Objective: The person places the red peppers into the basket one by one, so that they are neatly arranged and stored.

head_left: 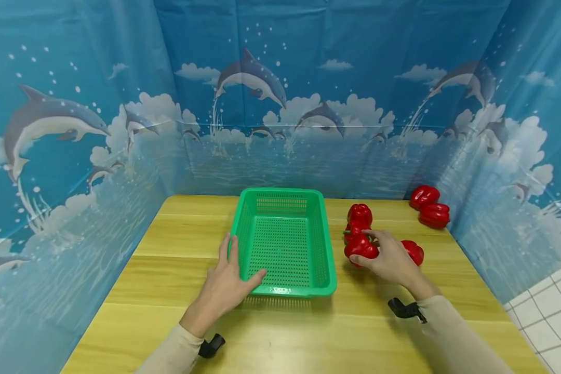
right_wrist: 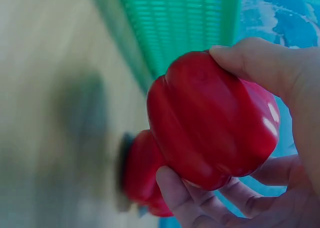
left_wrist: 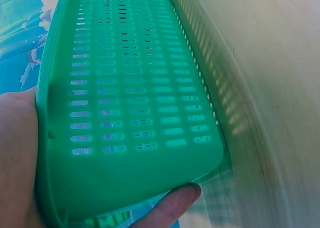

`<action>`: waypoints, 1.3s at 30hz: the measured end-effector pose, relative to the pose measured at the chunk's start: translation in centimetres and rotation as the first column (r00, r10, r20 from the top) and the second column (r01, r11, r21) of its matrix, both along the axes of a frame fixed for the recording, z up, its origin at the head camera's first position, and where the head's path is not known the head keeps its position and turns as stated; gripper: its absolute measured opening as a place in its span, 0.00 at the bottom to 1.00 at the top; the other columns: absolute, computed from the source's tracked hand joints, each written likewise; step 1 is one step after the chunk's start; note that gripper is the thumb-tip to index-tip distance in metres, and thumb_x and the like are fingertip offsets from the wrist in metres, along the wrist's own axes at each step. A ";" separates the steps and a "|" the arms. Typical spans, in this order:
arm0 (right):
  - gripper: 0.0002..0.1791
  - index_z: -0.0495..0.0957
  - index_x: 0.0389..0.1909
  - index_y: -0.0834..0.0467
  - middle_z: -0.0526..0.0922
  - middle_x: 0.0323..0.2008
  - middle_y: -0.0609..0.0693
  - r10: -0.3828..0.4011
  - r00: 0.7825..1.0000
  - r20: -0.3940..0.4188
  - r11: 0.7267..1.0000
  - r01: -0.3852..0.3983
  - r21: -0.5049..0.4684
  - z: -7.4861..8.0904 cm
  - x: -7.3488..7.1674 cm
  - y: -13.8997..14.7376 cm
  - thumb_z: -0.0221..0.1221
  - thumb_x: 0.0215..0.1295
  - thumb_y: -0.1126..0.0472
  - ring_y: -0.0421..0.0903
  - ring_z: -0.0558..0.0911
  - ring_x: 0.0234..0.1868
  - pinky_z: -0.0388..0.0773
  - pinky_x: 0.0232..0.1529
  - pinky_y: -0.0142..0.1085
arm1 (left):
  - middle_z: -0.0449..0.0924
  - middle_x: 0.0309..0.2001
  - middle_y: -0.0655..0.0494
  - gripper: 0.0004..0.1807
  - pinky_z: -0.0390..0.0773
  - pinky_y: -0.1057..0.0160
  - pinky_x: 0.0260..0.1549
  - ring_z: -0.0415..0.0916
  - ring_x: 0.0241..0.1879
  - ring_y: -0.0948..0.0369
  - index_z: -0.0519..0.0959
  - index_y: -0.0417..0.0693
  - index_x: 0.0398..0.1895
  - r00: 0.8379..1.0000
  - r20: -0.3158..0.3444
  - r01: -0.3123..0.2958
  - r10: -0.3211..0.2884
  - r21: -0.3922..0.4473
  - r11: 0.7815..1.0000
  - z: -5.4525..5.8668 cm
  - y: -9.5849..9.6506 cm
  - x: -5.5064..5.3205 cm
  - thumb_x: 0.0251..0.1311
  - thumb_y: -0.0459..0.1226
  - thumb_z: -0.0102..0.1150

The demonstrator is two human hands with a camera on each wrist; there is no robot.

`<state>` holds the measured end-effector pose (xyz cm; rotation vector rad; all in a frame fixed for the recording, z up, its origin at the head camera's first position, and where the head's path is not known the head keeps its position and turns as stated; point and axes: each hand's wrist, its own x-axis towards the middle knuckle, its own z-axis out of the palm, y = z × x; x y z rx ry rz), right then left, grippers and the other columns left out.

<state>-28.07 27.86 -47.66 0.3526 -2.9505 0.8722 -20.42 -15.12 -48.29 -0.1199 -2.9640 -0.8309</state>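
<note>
A red bell pepper point(head_left: 359, 247) is held by my right hand point(head_left: 392, 259), to the right of the green basket point(head_left: 329, 259). In the right wrist view, the thumb presses one side of this bell pepper point(right_wrist: 210, 123) and the fingers curl along the other. Another red bell pepper point(right_wrist: 142, 165) shows past it. My left hand point(head_left: 224, 285) rests at the basket's near left corner, fingers stretched along the left side and thumb across the near rim. From the left wrist, one fingertip point(left_wrist: 185, 195) lies against the slotted basket wall point(left_wrist: 135, 178).
Just behind the held pepper are more red bell peppers point(head_left: 360, 213). Another pepper point(head_left: 413, 252) is partly covered by the right hand. Two peppers point(head_left: 433, 215) lie at the table's back right corner. A dolphin-print curtain point(head_left: 271, 156) surrounds the wooden table point(head_left: 168, 280).
</note>
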 end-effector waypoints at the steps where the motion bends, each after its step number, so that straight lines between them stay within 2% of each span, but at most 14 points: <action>1: 0.52 0.74 0.82 0.67 0.79 0.73 0.72 0.000 1.000 -0.003 1.000 0.000 0.000 0.4 -0.2 -0.2 0.78 0.72 0.35 0.70 0.84 0.67 0.87 0.64 0.68 | 0.33 0.99 0.41 0.69 0.75 0.58 0.23 0.81 0.27 0.51 0.43 0.37 0.98 1.000 -0.002 -0.002 0.002 0.000 1.000 0.0 0.0 0.0 0.76 0.70 0.66; 6: 0.50 0.74 0.82 0.60 0.75 0.74 0.71 0.003 1.000 -0.013 1.000 -0.003 -0.025 2.1 -1.2 -1.3 0.78 0.71 0.36 0.72 0.81 0.69 0.87 0.65 0.72 | 0.34 0.99 0.41 0.69 0.75 0.58 0.21 0.81 0.27 0.49 0.43 0.37 0.98 1.000 -0.017 -0.006 0.006 0.007 1.000 0.1 0.1 -0.1 0.76 0.70 0.66; 10: 0.48 0.74 0.82 0.56 0.77 0.77 0.70 0.033 0.998 -0.045 0.998 -0.035 -0.055 2.8 -1.9 -2.1 0.80 0.71 0.38 0.73 0.81 0.71 0.88 0.65 0.72 | 0.32 0.99 0.42 0.69 0.73 0.59 0.19 0.76 0.24 0.52 0.43 0.37 0.98 1.000 -0.003 -0.009 0.010 0.006 1.000 0.0 -0.1 0.1 0.75 0.70 0.67; 15: 0.47 0.75 0.83 0.55 0.84 0.74 0.65 0.087 0.991 -0.098 0.993 -0.094 -0.071 3.8 -3.1 -3.6 0.82 0.70 0.42 0.69 0.86 0.68 0.91 0.61 0.67 | 0.32 0.99 0.42 0.70 0.72 0.60 0.18 0.73 0.20 0.55 0.42 0.37 0.98 1.000 0.004 -0.013 0.013 0.002 1.000 0.1 -0.2 0.4 0.75 0.71 0.66; 24: 0.45 0.75 0.83 0.54 0.80 0.69 0.66 0.146 0.979 -0.142 0.987 -0.153 -0.042 5.0 -5.1 -6.3 0.83 0.70 0.47 0.67 0.84 0.65 0.91 0.62 0.67 | 0.31 0.99 0.43 0.70 0.70 0.61 0.15 0.70 0.17 0.56 0.42 0.38 0.98 1.000 0.007 -0.006 0.006 0.012 1.000 0.1 0.4 0.3 0.75 0.72 0.65; 31: 0.45 0.75 0.83 0.54 0.79 0.70 0.66 0.165 0.977 -0.131 0.985 -0.171 -0.034 5.8 -6.1 -8.4 0.83 0.70 0.50 0.67 0.83 0.67 0.90 0.63 0.68 | 0.34 0.99 0.43 0.70 0.71 0.60 0.15 0.71 0.18 0.54 0.44 0.38 0.98 1.000 0.001 -0.016 0.016 0.032 0.999 -0.1 0.7 0.6 0.74 0.72 0.65; 39: 0.44 0.76 0.82 0.55 0.80 0.68 0.65 0.232 0.967 -0.108 0.970 -0.238 -0.054 6.2 -7.8 -12.5 0.83 0.69 0.53 0.65 0.84 0.65 0.94 0.60 0.62 | 0.36 0.99 0.41 0.70 0.72 0.58 0.19 0.80 0.27 0.44 0.45 0.36 0.97 1.000 -0.010 -0.027 0.027 0.003 1.000 0.1 0.3 0.6 0.74 0.73 0.66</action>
